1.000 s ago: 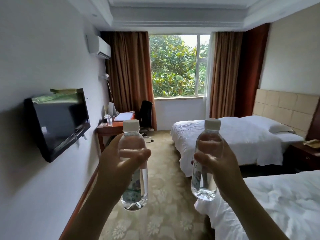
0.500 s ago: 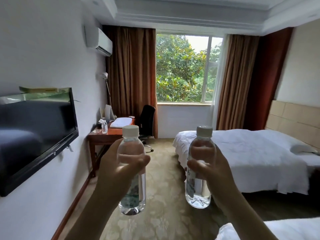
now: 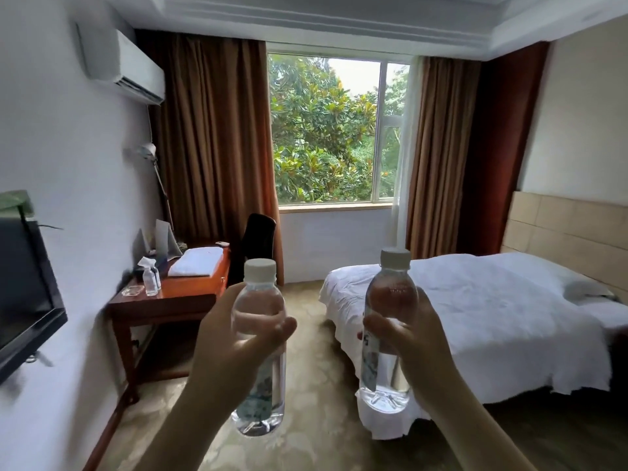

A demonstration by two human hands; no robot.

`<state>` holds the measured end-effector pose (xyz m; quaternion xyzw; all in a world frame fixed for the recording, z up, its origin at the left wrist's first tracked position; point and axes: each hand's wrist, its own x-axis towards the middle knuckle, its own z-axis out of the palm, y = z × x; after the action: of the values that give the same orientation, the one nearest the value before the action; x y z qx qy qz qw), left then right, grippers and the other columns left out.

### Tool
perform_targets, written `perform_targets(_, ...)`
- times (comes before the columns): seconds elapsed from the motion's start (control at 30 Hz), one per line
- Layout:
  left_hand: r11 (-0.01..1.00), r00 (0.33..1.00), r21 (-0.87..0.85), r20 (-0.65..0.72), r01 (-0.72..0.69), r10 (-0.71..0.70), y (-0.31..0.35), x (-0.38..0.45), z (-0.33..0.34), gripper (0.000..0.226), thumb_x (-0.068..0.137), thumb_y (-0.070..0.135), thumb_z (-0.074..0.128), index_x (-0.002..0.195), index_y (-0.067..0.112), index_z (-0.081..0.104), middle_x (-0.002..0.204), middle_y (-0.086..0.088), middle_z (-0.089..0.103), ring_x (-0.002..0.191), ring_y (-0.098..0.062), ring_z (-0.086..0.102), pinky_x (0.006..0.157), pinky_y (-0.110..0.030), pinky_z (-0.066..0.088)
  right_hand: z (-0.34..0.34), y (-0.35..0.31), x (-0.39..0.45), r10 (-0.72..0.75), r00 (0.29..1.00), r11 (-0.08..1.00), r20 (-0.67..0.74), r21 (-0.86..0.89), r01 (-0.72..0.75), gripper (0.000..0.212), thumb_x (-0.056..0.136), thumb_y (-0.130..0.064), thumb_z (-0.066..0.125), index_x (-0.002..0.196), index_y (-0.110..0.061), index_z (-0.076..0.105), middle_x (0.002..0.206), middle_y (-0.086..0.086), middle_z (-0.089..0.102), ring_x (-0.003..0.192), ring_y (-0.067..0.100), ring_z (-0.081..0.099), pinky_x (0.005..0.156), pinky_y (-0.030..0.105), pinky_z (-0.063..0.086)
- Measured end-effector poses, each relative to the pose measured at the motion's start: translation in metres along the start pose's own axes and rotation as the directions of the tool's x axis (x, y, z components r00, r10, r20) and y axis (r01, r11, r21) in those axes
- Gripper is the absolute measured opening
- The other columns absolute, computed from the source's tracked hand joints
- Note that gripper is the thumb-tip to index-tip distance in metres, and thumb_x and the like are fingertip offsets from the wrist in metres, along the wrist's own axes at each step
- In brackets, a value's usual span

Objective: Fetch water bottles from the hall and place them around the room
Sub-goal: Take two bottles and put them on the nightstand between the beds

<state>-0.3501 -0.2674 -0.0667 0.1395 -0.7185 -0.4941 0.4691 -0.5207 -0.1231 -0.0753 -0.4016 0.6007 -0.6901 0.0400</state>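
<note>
Clear plastic bottles, both upright: I see my left hand (image 3: 234, 338) wrapped round the left bottle (image 3: 259, 348), my right hand (image 3: 413, 345) round the right bottle (image 3: 387, 334).

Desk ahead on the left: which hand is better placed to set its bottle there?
Left hand: its bottle is on the desk's side; the right hand is by the bed.

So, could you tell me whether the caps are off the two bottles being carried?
No, the left bottle and right bottle each have a white cap on.
</note>
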Motion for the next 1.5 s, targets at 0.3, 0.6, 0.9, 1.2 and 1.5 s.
perform_targets(0.3,1.000,0.999,-0.010,0.035,-0.030,0.030,-0.097,0.176,0.093,0.049,0.051,0.052,0.075,0.089,0.021,0.068,0.081,-0.004,0.072,0.071,-0.014,0.071,0.055,-0.018,0.053,-0.036,0.112,0.169,-0.013,0.993,0.998,-0.118,-0.062,0.006,0.044,0.051,-0.056,0.076,0.091,-0.040,0.064,0.089,-0.017,0.070,0.087,0.006,0.069,0.064,0.015,0.055)
perform_targets(0.6,0.986,0.976,-0.163,0.216,0.022,0.014,-0.187,0.322,0.200,0.056,0.045,0.045,0.080,0.093,0.017,0.068,0.081,0.002,0.074,0.073,-0.011,0.072,0.056,-0.020,0.054,-0.087,0.182,0.286,-0.003,0.966,0.990,-0.257,-0.135,-0.033,0.033,0.060,-0.044,0.073,0.091,-0.050,0.064,0.092,-0.007,0.072,0.089,0.018,0.072,0.066,0.020,0.057)
perform_targets(0.9,0.946,0.844,-0.320,0.521,0.053,0.129,-0.259,0.440,0.332,0.045,0.060,0.039,0.081,0.100,0.026,0.065,0.091,0.009,0.075,0.084,-0.018,0.075,0.066,-0.028,0.061,-0.141,0.227,0.352,-0.060,0.817,0.961,-0.573,-0.255,-0.108,0.039,0.057,-0.026,0.071,0.094,-0.017,0.063,0.076,0.002,0.065,0.071,0.012,0.066,0.063,0.023,0.057)
perform_targets(1.2,0.837,0.593,-0.481,0.764,0.262,0.254,-0.265,0.480,0.491,0.044,0.050,0.045,0.084,0.089,0.034,0.068,0.087,-0.002,0.076,0.076,-0.023,0.075,0.062,-0.033,0.060,-0.215,0.240,0.356,-0.122,0.559,0.868,-0.820,-0.362,-0.340,0.048,0.057,-0.027,0.074,0.102,-0.024,0.057,0.079,-0.009,0.065,0.080,0.013,0.069,0.063,0.018,0.055)
perform_targets(1.5,0.828,0.466,-0.473,0.830,0.300,0.305,-0.252,0.447,0.674,0.031,0.060,0.024,0.080,0.085,0.036,0.067,0.083,0.002,0.076,0.071,-0.015,0.074,0.057,-0.023,0.057,-0.368,0.275,0.350,-0.204,0.382,0.848,-0.901,-0.358,-0.391,0.046,0.057,-0.026,0.071,0.102,-0.025,0.058,0.084,-0.007,0.068,0.083,0.010,0.070,0.059,0.016,0.054)
